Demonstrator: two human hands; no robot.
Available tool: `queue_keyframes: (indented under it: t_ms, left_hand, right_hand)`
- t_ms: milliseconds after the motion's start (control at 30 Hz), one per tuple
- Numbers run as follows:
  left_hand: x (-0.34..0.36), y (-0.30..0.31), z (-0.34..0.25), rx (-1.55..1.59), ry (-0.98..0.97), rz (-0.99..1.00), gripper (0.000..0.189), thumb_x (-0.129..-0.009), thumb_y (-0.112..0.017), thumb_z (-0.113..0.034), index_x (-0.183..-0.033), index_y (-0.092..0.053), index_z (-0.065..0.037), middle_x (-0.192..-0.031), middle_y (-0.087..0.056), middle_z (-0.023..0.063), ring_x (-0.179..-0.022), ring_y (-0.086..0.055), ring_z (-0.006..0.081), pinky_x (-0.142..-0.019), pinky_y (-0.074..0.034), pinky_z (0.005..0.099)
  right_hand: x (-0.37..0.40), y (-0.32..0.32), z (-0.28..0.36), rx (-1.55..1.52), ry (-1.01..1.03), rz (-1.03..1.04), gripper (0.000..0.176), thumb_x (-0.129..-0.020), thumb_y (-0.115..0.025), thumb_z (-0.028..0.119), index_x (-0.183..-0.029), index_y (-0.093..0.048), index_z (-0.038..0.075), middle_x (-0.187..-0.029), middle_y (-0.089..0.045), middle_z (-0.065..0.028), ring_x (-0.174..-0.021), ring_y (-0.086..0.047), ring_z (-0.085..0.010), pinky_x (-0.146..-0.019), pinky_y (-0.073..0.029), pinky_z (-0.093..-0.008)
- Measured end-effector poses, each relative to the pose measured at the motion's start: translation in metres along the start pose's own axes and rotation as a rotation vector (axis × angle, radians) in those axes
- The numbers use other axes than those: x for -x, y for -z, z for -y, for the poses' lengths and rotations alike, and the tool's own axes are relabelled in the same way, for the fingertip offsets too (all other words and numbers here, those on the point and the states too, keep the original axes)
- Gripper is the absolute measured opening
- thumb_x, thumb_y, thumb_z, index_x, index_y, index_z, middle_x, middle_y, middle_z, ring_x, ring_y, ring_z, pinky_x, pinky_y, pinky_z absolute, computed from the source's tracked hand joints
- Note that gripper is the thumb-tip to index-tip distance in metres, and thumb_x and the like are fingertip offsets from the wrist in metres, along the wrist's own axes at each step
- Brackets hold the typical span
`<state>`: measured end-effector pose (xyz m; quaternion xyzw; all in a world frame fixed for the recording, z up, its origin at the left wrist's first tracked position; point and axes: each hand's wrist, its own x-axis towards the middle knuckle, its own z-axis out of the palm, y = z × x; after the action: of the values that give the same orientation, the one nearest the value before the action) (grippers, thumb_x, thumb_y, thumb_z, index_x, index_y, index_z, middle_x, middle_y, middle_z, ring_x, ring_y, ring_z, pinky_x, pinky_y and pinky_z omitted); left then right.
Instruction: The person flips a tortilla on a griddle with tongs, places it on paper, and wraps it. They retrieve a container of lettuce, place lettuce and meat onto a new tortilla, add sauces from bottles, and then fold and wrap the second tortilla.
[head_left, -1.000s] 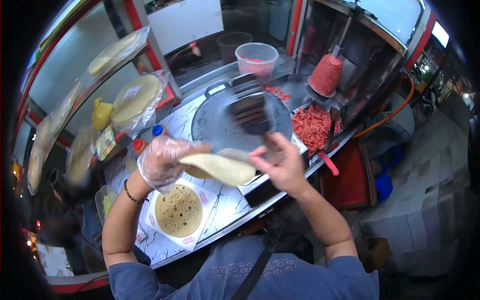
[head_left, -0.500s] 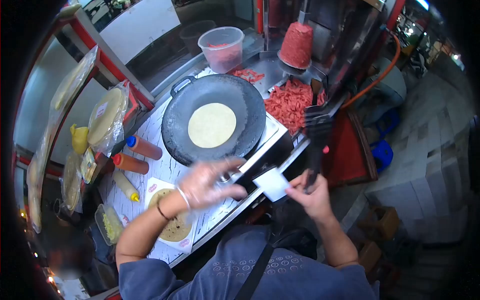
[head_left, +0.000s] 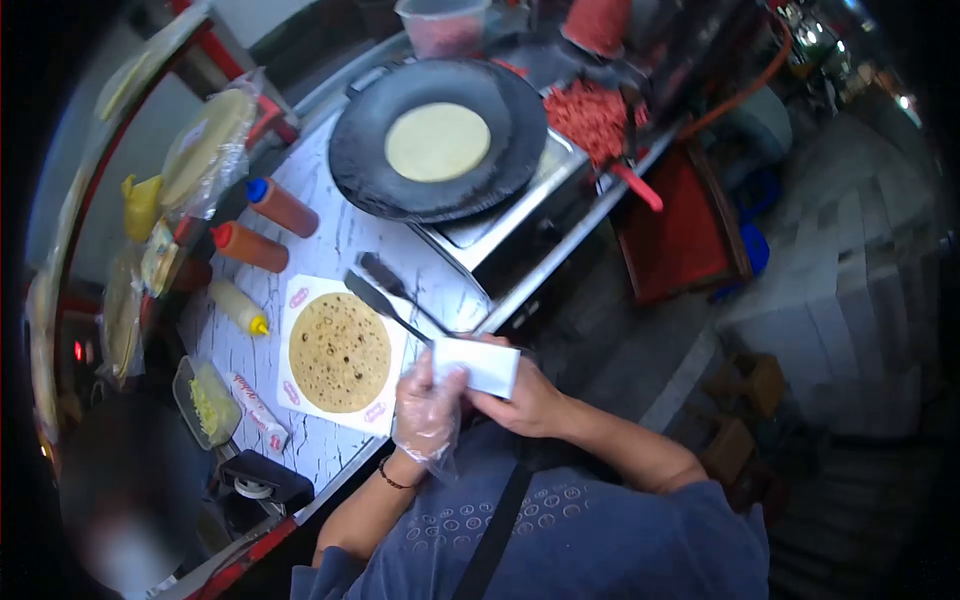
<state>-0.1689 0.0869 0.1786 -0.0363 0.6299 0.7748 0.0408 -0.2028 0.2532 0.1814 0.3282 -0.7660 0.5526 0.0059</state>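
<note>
Both the gloved left hand (head_left: 428,405) and bare right hand (head_left: 522,402) pinch a white sheet (head_left: 480,365) at the counter's (head_left: 345,240) edge, its handling reading as the present step, with tongs (head_left: 372,296), probably held beneath by the right, pointing toward a spotted flatbread (head_left: 340,353), so moving calls for steady grips.

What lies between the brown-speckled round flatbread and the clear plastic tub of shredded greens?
Past the flatbread and its white paper lies a long white packet with red lettering; it shows in the head view.
</note>
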Motion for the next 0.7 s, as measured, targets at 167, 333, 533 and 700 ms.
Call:
queue_keyframes:
  t_ms: [167,333,533,700]
  left_hand:
    - [0.019,0.009,0.005,-0.235,-0.216,-0.102,0.032,-0.095,-0.06,-0.017,-0.117,-0.055,0.005,-0.101,-0.063,0.0089,-0.089,-0.059,0.0147,-0.079,-0.048,0.0275]
    - [0.018,0.001,0.02,0.142,-0.398,-0.145,0.017,-0.094,-0.059,-0.009,-0.107,-0.058,0.002,-0.117,-0.054,0.0124,-0.102,-0.059,0.0218,-0.092,-0.049,0.04]
    - [0.027,0.05,-0.004,-0.447,-0.368,-0.439,0.004,-0.092,-0.056,-0.005,-0.096,-0.057,-0.005,-0.087,-0.065,0.0148,-0.096,-0.058,0.0241,-0.095,-0.045,0.0395]
    - [0.034,0.178,-0.027,-0.809,-0.533,-0.667,0.045,-0.088,-0.059,-0.042,-0.116,-0.058,-0.006,-0.098,-0.063,0.0111,-0.108,-0.056,0.0242,-0.106,-0.033,0.0467]
  right_hand:
    - [0.013,-0.014,0.006,-0.372,0.001,0.023,0.045,-0.094,-0.061,0.018,-0.13,-0.048,-0.004,-0.129,-0.052,-0.0197,-0.113,-0.058,-0.0331,-0.096,-0.045,-0.0389]
    - [0.034,-0.026,0.003,-0.423,-0.088,-0.204,0.021,-0.097,-0.055,0.012,-0.107,-0.059,-0.007,-0.111,-0.057,-0.0182,-0.105,-0.059,-0.0297,-0.09,-0.047,-0.036]
    - [0.119,0.014,-0.144,-0.467,-0.683,-0.739,0.015,-0.098,-0.056,0.01,-0.105,-0.063,-0.001,-0.081,-0.065,-0.008,-0.064,-0.062,-0.0116,-0.057,-0.054,-0.0262]
    - [0.239,-0.001,-0.422,-0.537,-1.204,-0.903,0.004,-0.092,-0.056,0.005,-0.088,-0.057,0.004,-0.071,-0.061,-0.0063,-0.054,-0.059,-0.0129,-0.047,-0.052,-0.0274]
